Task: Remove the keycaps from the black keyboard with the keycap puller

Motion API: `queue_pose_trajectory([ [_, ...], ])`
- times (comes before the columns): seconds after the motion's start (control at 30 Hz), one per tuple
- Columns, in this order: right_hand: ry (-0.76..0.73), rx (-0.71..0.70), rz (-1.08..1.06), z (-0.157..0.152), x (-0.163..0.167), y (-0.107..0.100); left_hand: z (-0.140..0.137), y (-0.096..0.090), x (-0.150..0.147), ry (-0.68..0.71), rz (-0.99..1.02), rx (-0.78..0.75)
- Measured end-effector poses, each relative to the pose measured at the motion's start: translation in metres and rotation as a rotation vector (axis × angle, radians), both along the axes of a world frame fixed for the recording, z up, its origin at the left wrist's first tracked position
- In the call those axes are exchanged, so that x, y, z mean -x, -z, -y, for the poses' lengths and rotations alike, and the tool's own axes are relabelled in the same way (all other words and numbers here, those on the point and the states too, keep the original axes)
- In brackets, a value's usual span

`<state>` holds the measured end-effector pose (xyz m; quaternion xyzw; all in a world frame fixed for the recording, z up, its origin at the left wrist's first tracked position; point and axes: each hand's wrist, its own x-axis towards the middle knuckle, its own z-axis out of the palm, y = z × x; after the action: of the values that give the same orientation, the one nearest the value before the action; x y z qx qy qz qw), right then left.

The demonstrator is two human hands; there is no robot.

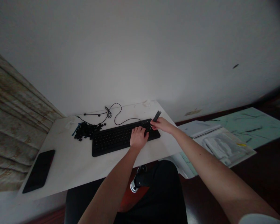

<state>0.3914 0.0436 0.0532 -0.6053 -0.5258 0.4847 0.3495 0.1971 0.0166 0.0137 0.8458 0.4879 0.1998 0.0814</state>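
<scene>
Head cam view, so everything here goes by the black keyboard [115, 138], which lies on a white table [74, 168] at a bit of a slant. Left hand [138, 137] is palm-down on the right half of the keyboard, fingers loosely curled and a little apart; its underside is hidden, so honestly can't tell if it's got hold of anything. Right hand [162, 125] is over the keyboard's right end, fingers closed in a pinch on a dark-handled tool [156, 116], handle tilted up and away, with thin pale wire-like bits poking down toward the keys. Just off the keyboard's left end there's a loose heap of small black pieces [84, 131], keycaps by the look of them, piled straight on the tabletop, with something thin and blue [75, 130] sticking out beside it. Cable [118, 119] runs off the keyboard's back edge and loops behind it into a tied bundle. Flat black slab, phone or tablet [39, 171], sits well left of the keyboard. Container-wise: off to the right of the keyboard, beyond the table, there's a clear plastic bag [220, 146] with whitish stuff inside, too blurry to name, near a green marbled panel [259, 126].
</scene>
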Motion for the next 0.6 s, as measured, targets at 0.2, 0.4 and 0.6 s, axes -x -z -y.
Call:
queue_pose_trajectory([
  [0.2,-0.068,-0.025,-0.042,0.004,-0.007,0.005,-0.001,-0.009,-0.003,0.000,-0.075,0.018],
  [0.4,0.019,-0.057,0.077,0.004,0.003,0.006,-0.009,-0.015,-0.015,0.016,-0.108,-0.001],
  [0.6,-0.044,-0.153,0.276,0.010,0.012,-0.001,-0.018,-0.008,-0.014,0.058,-0.045,0.030],
])
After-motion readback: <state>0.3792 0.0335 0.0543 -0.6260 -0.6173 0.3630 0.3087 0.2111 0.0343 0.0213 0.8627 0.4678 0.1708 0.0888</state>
